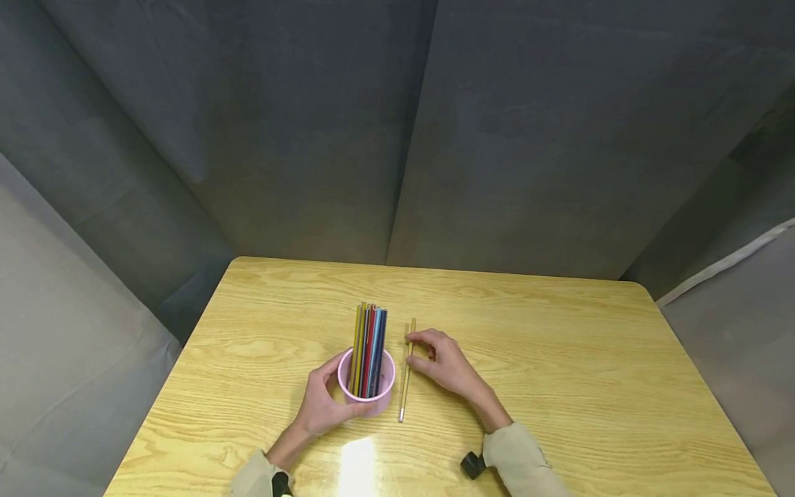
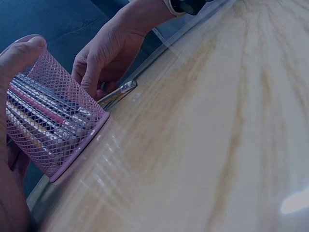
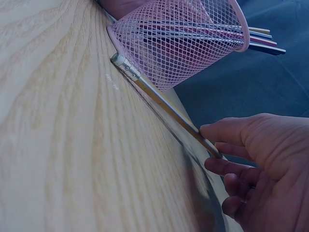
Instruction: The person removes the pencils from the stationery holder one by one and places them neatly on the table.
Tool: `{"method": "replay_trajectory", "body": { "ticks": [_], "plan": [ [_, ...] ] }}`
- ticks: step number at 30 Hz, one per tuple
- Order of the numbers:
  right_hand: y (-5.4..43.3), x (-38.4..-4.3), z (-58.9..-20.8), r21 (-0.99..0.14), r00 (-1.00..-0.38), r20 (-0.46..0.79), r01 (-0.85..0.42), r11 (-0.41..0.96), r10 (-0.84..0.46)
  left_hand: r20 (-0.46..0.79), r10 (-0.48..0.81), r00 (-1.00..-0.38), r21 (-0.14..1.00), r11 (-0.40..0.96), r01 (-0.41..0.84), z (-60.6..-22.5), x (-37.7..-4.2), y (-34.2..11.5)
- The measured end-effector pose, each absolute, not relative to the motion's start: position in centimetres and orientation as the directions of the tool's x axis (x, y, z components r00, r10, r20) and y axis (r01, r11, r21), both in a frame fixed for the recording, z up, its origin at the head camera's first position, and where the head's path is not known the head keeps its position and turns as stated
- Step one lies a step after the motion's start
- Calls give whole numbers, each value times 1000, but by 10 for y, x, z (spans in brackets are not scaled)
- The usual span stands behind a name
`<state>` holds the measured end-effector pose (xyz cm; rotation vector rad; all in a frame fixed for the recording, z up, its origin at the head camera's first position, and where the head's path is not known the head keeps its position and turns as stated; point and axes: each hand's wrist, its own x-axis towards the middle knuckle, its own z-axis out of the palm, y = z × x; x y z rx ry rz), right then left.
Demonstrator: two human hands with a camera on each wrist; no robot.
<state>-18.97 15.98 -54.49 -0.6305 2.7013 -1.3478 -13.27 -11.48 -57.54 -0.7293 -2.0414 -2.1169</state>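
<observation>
Biggest, gray cloth point(image 1: 310, 138) at the back and sides. Next, a yellow wood table point(image 1: 577, 359), with a bright shiny patch point(image 1: 357, 464) near the front. Then the left hand point(image 1: 319, 400), in a wide hold around a pink mesh cup point(image 1: 386, 402), with the thumb at the near side. Also the right hand point(image 1: 447, 362), in a narrow pinch on 1 loose yellow pencil point(image 1: 406, 383), toward the far end; cannot tell how tight. After the hands, the cup: upright on the table, left of the loose pencil. In the cup, a bunch of pencils point(image 1: 369, 345), yellow, red and blue, sticking well out of the top. Could tip and spill them all, from a bump or a hard tug by the left hand. Last, the loose pencil, just beside the cup; hard to tell if lifted a bit. Could slip and roll away, from a weak pinch on something so thin. Might also swing and tap the cup with the silver end point(image 3: 126, 66), from a hold so far from it.
</observation>
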Motion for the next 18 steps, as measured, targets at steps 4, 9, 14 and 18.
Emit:
{"method": "replay_trajectory", "body": {
  "ticks": [4, 9, 14, 18],
  "plan": [
    [160, -190, -546, -771, -908, 129, -344, 536, -398, 411, 246, -878, 912, -90, 401, -575, -133, -115],
    [160, -190, -545, -769, -900, 143, -362, 527, -411, 414, 246, -876, 910, -94, 403, -575, -133, -115],
    [158, -189, -546, -767, -899, 144, -365, 528, -413, 415, 244, -877, 910, -82, 407, -574, -132, -115],
    [158, -190, -547, -766, -904, 133, -354, 537, -407, 411, 246, -878, 911, -76, 405, -574, -133, -115]
  ]
}}
